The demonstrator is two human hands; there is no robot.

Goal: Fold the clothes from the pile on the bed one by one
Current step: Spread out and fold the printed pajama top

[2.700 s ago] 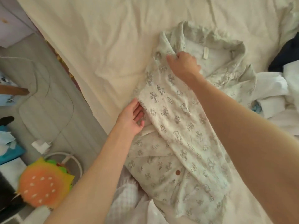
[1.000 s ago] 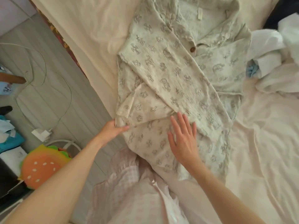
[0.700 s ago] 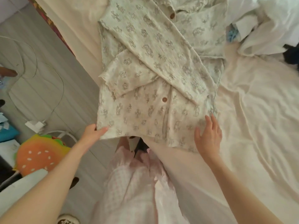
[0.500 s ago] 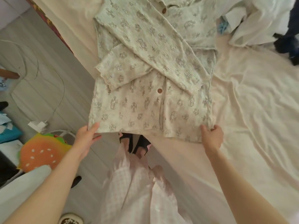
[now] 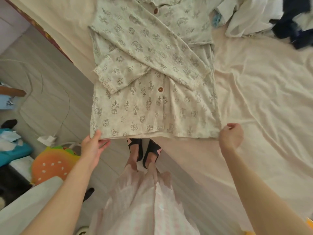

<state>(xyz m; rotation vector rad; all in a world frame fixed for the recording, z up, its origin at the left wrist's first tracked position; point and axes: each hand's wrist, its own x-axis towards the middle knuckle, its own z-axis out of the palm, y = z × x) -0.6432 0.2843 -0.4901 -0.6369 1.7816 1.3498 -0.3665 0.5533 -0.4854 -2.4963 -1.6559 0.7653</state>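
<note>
Since earlier frame, hem corners taken up: left hand and right hand pinched on pyjama shirt. Risk: crossed sleeves beyond hands dislodged if hem lifted unevenly.

Floor left of bed: burger-shaped cushion, white charger with cable, teal item, possibly a box. Black slippers on feet.

Bare forearms without sleeves, pale pink checked skirt, black open-toed slippers
</note>
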